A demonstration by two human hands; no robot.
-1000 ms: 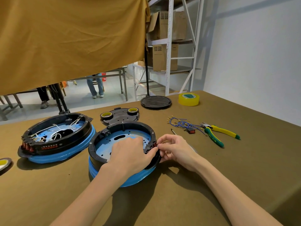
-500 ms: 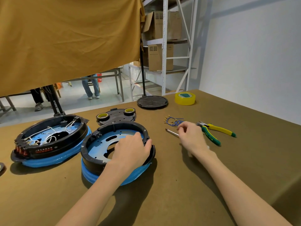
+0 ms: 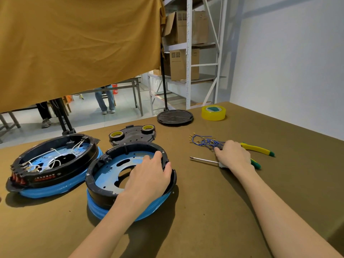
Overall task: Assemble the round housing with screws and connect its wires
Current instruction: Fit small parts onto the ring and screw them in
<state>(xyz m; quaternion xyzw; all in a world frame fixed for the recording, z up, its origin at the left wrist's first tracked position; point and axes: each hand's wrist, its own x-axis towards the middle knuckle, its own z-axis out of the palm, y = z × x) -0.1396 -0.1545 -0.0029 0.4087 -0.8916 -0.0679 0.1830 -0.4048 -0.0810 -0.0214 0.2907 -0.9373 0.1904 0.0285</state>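
The open round housing (image 3: 96, 176), a black ring on a blue base, lies in front of me. My left hand (image 3: 149, 175) rests on its right rim, fingers spread inside and thumb outside. To the right, my right hand (image 3: 232, 155) lies knuckles-up on the near end of the bundle of blue wires (image 3: 202, 141). Its fingertips curl down onto the bundle, and the back of the hand hides what they hold. A thin screwdriver (image 3: 203, 159) lies just left of that hand, its handle under the palm.
A second housing (image 3: 55, 164) with white wires stands at the left. Behind lie a black cover plate (image 3: 132, 136) carrying two tape rolls, a round black disc (image 3: 175, 117) and yellow tape (image 3: 213, 113). Green-yellow pliers (image 3: 258, 148) lie beside my right hand.
My right hand left the housing's right rim and moved right to the blue wires, where it has stayed. My left hand has remained on the housing.
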